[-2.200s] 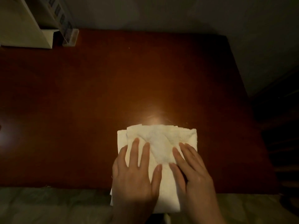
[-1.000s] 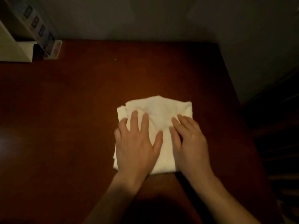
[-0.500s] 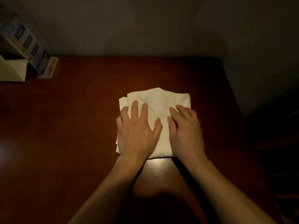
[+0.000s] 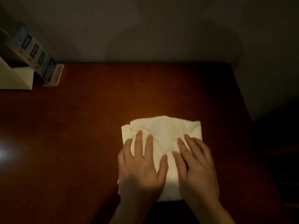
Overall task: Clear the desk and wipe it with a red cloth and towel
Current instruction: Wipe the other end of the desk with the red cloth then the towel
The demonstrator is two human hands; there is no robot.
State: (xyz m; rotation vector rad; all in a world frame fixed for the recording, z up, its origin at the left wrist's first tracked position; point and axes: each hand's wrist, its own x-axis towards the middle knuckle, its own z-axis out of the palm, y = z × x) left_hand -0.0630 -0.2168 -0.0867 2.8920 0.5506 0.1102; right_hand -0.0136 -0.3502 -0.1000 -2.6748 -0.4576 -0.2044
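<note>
Towel [image 4: 163,139], one, folded and pale, lies flat on the desk [image 4: 72,143] right of the middle, towards the near edge, and both palms press down on its near half. Left hand [image 4: 140,168] covers the left part, fingers [image 4: 139,143] straight and spread, thumb angled inward across the cloth; right hand [image 4: 197,167] lies just beside it, fingers flat and close together, so neither is clenched or gripping, only pressing. Two hands, one towel; no red cloth shows anywhere in view. The wiping step seems under way, and doing it well probably means keeping even weight through both palms so the folds do not bunch, and working in overlapping passes out to the dim edges and corners rather than only the lit centre. Beyond the towel one tiny pale speck [image 4: 118,85] sits on the bare wood, worth a pass. Farthest, at the back left corner, stand one white box [image 4: 17,78] and one clear stand of cards [image 4: 40,62]
</note>
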